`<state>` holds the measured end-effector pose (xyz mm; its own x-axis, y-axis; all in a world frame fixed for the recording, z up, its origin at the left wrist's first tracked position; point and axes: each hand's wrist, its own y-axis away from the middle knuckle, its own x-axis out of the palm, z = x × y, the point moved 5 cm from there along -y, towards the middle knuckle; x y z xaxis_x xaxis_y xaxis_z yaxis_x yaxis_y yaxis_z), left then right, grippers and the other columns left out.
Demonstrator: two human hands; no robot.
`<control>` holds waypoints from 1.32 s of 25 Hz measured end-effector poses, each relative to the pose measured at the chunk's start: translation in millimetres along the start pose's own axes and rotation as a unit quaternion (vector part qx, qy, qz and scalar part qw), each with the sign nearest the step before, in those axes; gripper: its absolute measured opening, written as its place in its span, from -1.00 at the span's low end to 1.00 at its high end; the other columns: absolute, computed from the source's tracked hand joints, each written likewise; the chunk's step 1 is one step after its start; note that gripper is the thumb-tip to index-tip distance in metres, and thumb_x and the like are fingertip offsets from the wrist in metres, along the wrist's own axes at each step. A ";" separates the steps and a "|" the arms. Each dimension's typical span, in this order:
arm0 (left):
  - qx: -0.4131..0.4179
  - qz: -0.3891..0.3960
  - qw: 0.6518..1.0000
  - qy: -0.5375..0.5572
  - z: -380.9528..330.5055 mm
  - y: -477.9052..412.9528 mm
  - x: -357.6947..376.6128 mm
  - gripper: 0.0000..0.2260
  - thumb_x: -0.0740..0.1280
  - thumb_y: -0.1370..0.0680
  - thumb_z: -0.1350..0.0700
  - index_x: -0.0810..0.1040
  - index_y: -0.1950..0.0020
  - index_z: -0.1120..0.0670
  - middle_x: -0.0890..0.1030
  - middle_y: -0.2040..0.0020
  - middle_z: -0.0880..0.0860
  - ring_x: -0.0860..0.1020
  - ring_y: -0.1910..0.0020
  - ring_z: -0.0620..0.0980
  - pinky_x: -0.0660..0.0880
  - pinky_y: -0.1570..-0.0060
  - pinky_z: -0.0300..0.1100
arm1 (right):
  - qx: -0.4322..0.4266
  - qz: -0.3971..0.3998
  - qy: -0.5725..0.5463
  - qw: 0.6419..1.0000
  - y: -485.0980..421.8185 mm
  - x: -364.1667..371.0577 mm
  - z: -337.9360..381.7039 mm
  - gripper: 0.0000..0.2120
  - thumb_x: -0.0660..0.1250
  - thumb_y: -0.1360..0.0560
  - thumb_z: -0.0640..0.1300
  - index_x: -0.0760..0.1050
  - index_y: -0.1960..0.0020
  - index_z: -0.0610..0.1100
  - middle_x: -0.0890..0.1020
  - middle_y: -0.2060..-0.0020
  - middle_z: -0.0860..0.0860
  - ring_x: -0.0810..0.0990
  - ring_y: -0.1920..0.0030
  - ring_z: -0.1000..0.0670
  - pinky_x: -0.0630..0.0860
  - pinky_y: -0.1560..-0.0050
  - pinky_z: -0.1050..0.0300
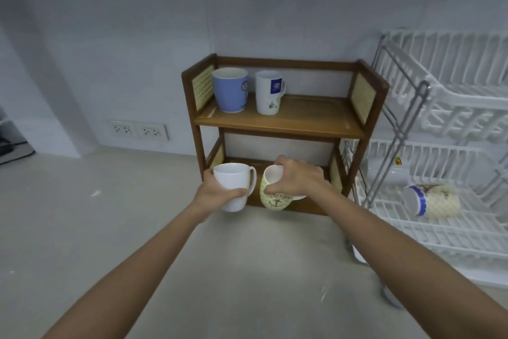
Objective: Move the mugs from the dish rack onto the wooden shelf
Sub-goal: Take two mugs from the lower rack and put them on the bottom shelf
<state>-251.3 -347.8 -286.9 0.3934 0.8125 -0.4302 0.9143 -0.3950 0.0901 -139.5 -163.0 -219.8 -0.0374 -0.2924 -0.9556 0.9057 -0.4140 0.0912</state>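
left hand grips a white mug; right hand clasps a tilted green mug. both are before the wooden shelf's low tier. at 3 o'clock, another mug lies in the dish rack.

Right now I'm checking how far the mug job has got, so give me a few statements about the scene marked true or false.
1. Two mugs stand on the top board of the wooden shelf. True: a blue mug and a tall white mug.
2. The left hand is empty. False: it holds a plain white mug.
3. The right hand grips a patterned mug by its rim. True.
4. The dish rack holds no mugs. False: a blue-rimmed mug lies on its side there.
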 end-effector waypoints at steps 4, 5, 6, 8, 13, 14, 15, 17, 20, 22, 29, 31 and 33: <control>-0.038 -0.023 0.999 0.001 9.0 -39.5 23.6 -0.13 0.62 -0.21 -0.05 0.27 -0.38 0.11 0.48 -0.26 0.10 0.47 -0.21 0.10 0.54 -0.10 -0.03 | 0.041 0.013 0.047 0.998 -38.1 0.2 -4.7 -0.29 0.38 -0.16 0.33 0.36 -0.24 0.07 0.60 -0.08 -0.03 0.54 -0.07 -0.12 0.39 0.15 0.06; -0.041 -0.032 0.999 0.002 12.4 -52.1 25.8 -0.14 0.62 -0.22 -0.05 0.26 -0.39 0.12 0.47 -0.28 0.12 0.46 -0.23 0.11 0.52 -0.10 -0.04 | 0.049 0.014 0.053 0.997 -49.2 1.0 -5.7 -0.28 0.38 -0.17 0.33 0.36 -0.24 0.06 0.60 -0.09 -0.04 0.54 -0.08 -0.13 0.40 0.15 0.06; -0.041 -0.037 0.998 -0.001 15.8 -63.7 27.9 -0.14 0.62 -0.23 -0.04 0.27 -0.40 0.12 0.47 -0.29 0.12 0.45 -0.25 0.12 0.50 -0.11 -0.05 | 0.056 0.016 0.058 0.997 -59.8 2.8 -7.3 -0.27 0.39 -0.17 0.33 0.36 -0.25 0.05 0.59 -0.09 -0.05 0.54 -0.08 -0.13 0.41 0.14 0.06; -0.032 -0.033 0.999 0.002 24.0 -88.2 33.1 -0.14 0.62 -0.23 -0.02 0.28 -0.41 0.11 0.47 -0.32 0.12 0.44 -0.28 0.12 0.46 -0.16 -0.06 | 0.071 0.026 0.071 0.995 -79.3 8.3 -9.4 -0.24 0.39 -0.19 0.33 0.33 -0.29 0.03 0.58 -0.11 -0.06 0.53 -0.11 -0.16 0.42 0.13 0.06; -0.013 -0.018 0.999 0.025 43.6 -127.0 44.0 -0.12 0.61 -0.24 0.02 0.22 -0.43 0.05 0.47 -0.32 0.09 0.42 -0.30 0.13 0.41 -0.24 -0.05 | 0.089 0.055 0.097 0.990 -117.0 38.5 -2.3 -0.22 0.39 -0.22 0.31 0.26 -0.33 0.03 0.56 -0.13 -0.07 0.51 -0.13 -0.17 0.41 0.12 0.05; -0.012 -0.018 0.999 0.025 46.5 -132.0 45.4 -0.12 0.61 -0.24 0.02 0.21 -0.43 0.04 0.48 -0.32 0.09 0.43 -0.30 0.13 0.41 -0.25 -0.05 | 0.085 0.061 0.105 0.989 -123.1 44.2 0.2 -0.23 0.39 -0.23 0.31 0.27 -0.33 0.03 0.56 -0.12 -0.07 0.51 -0.12 -0.17 0.40 0.14 0.05; -0.011 -0.018 0.999 0.027 48.8 -135.8 46.6 -0.12 0.61 -0.23 0.02 0.21 -0.42 0.03 0.48 -0.32 0.08 0.43 -0.30 0.13 0.41 -0.26 -0.04 | 0.082 0.066 0.114 0.988 -128.0 48.7 2.4 -0.24 0.39 -0.23 0.30 0.27 -0.32 0.03 0.56 -0.11 -0.08 0.51 -0.12 -0.17 0.38 0.15 0.06; -0.014 -0.016 0.999 0.037 53.6 -141.3 48.9 -0.11 0.62 -0.23 0.03 0.21 -0.43 0.01 0.47 -0.33 0.08 0.42 -0.32 0.12 0.40 -0.31 -0.01 | 0.081 0.072 0.125 0.986 -136.1 57.1 4.8 -0.25 0.40 -0.23 0.29 0.26 -0.32 0.04 0.55 -0.12 -0.08 0.50 -0.13 -0.17 0.38 0.15 0.06; -0.022 -0.013 0.999 0.033 60.0 -146.7 52.2 -0.08 0.62 -0.23 0.02 0.17 -0.46 0.01 0.43 -0.37 0.07 0.38 -0.36 0.12 0.35 -0.34 0.01 | 0.086 0.072 0.137 0.984 -147.6 68.1 5.0 -0.24 0.42 -0.24 0.27 0.24 -0.33 0.04 0.55 -0.14 -0.08 0.49 -0.14 -0.18 0.40 0.13 0.06; -0.024 -0.019 0.999 0.026 62.2 -147.6 54.0 -0.07 0.62 -0.23 0.01 0.16 -0.46 0.00 0.42 -0.37 0.06 0.38 -0.36 0.11 0.34 -0.31 -0.03 | 0.095 0.066 0.129 0.985 -153.2 71.6 2.8 -0.23 0.43 -0.24 0.25 0.24 -0.34 0.03 0.53 -0.14 -0.09 0.48 -0.14 -0.18 0.41 0.12 0.05; -0.016 -0.023 0.999 0.015 62.4 -146.4 55.9 -0.10 0.61 -0.23 0.01 0.17 -0.43 0.02 0.42 -0.35 0.06 0.38 -0.34 0.10 0.33 -0.29 -0.06 | 0.109 0.078 0.101 0.986 -159.2 78.3 -4.4 -0.23 0.43 -0.28 0.23 0.21 -0.39 0.07 0.48 -0.21 -0.11 0.43 -0.21 -0.20 0.46 -0.01 -0.03; -0.024 -0.020 1.000 0.004 62.4 -143.5 54.4 -0.07 0.61 -0.23 0.00 0.16 -0.45 0.03 0.41 -0.36 0.07 0.38 -0.35 0.11 0.33 -0.31 -0.04 | 0.112 0.079 0.106 0.985 -157.9 80.5 -3.0 -0.21 0.41 -0.31 0.22 0.17 -0.43 0.07 0.44 -0.26 -0.12 0.40 -0.25 -0.21 0.44 -0.04 -0.04; -0.037 -0.017 0.999 -0.006 61.5 -140.0 51.5 -0.07 0.62 -0.23 0.01 0.16 -0.46 0.06 0.42 -0.37 0.09 0.39 -0.35 0.13 0.34 -0.31 -0.01 | 0.108 0.082 0.108 0.985 -153.3 81.6 -2.5 -0.18 0.41 -0.34 0.20 0.11 -0.48 0.06 0.38 -0.35 -0.13 0.37 -0.32 -0.21 0.44 -0.12 -0.06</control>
<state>-365.0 -277.0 -377.0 0.3618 0.8193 -0.4447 0.9317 -0.3349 0.1408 -280.3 -121.2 -312.4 0.2140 -0.1891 -0.9583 0.7805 -0.5568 0.2842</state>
